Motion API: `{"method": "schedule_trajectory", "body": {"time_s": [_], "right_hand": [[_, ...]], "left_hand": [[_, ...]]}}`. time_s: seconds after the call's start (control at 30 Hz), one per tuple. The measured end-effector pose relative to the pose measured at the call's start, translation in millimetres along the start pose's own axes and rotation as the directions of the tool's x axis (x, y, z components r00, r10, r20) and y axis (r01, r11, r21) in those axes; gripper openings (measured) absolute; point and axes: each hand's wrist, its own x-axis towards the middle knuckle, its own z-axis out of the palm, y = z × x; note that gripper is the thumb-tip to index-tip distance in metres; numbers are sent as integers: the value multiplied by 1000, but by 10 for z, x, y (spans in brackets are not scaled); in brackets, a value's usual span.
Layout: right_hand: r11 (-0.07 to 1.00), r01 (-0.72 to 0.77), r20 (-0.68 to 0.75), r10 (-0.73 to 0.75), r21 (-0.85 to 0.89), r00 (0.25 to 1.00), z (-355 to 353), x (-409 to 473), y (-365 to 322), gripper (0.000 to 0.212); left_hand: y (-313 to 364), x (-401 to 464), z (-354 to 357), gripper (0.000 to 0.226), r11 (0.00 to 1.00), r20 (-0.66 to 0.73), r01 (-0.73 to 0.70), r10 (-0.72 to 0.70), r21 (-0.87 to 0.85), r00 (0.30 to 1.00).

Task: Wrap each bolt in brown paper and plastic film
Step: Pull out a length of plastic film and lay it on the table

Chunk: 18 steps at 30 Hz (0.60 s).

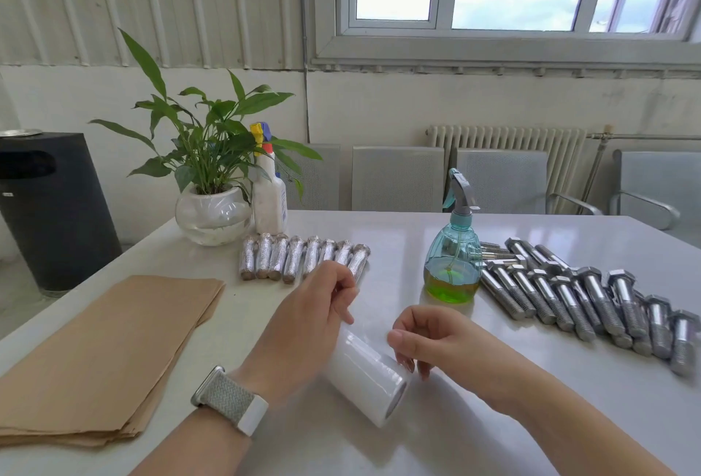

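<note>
White roll of plastic film point(366, 380) lying on table point(436, 248) between both hands. Left hand point(315, 308) hovering over roll's far end, fingers curling, seemingly pinching nothing visible, maybe film edge; cannot tell. Right hand point(421, 339) touching roll's near end, fingers loosely bent, not gripping. Eight wrapped bolts point(303, 261) sitting in row beyond; bare bolts point(576, 297) waiting at right, brown paper point(106, 354) stacked at left. Judging: between bolts. Next move calling for fresh bolt and paper sheet.
</note>
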Motion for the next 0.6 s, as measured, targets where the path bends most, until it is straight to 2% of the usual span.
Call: {"method": "schedule_trajectory", "body": {"time_s": [0.13, 0.23, 0.3, 0.37, 0.43, 0.6], "right_hand": [[991, 101, -75, -108, -89, 991, 33, 29, -1, 14], [987, 139, -112, -148, -84, 983, 22, 41, -18, 12], [987, 152, -122, -158, -58, 980, 6, 43, -42, 13], [985, 170, -129, -172, -33, 977, -6, 39, -56, 13], [982, 190, -125, -191, -19, 974, -10, 36, -64, 12], [976, 218, -116, -214, 22, 970, 9, 33, -79, 12]], "left_hand": [[-15, 4, -15, 13, 996, 50, 92, -91, -7, 995], [-18, -2, -19, 10, 993, 79, 116, -114, -24, 990], [8, 0, -38, 27, 992, 73, 98, -93, -74, 993], [37, 23, -70, 45, 995, 103, 35, -25, -92, 994], [68, 85, -102, 59, 997, 189, -73, 72, 0, 979], [224, 241, -93, 53, 907, 381, -332, 219, 261, 898]]}}
